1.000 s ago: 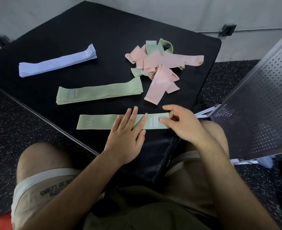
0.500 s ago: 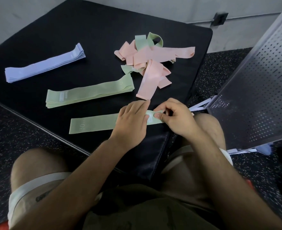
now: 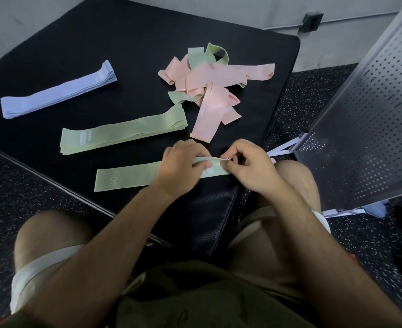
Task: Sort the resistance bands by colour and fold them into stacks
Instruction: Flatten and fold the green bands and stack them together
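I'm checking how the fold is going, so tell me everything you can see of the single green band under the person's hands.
The green band is a pale, flat loop of what looks like stretchy fabric, with "30" printed near its left end and a pale label near the right. It lies along the near edge of the black mat, apart from the green stack behind it. The left hand grips its right part; the right hand pinches the right end, whose far edge is lifted slightly.

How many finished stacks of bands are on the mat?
2: a lavender stack at the far left, and a green stack nearer, in the middle. None seems hidden.
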